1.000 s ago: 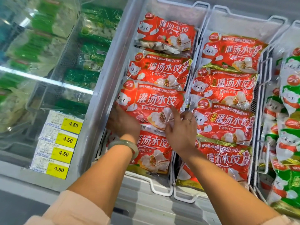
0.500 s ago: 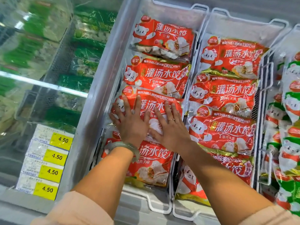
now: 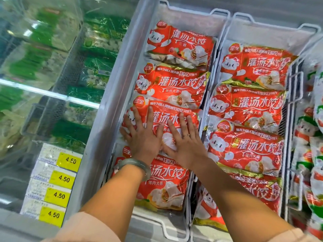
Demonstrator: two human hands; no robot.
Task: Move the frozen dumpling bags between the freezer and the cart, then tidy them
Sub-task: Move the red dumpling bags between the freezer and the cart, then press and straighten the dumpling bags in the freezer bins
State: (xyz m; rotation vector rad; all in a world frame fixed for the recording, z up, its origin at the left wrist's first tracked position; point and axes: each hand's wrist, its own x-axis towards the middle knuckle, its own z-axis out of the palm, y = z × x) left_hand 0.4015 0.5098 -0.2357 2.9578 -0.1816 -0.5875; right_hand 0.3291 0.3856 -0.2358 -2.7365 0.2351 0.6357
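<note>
Both forearms are stretched forward over the freezer (image 3: 111, 105). The left grip (image 3: 143, 137) and the right grip (image 3: 185, 142) are laid flat side by side, fingers straight and spread, and pressed down on a red dumpling bag (image 3: 174, 110); nothing is clasped. The bag is lodged third from the back in the left wire basket (image 3: 162, 224), between like bags.

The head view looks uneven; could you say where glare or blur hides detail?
Head view: glare streaks the glass lid, hazing the green bags beneath; the red bags, left hand and right hand are sharp; the far right edge smears.
</note>
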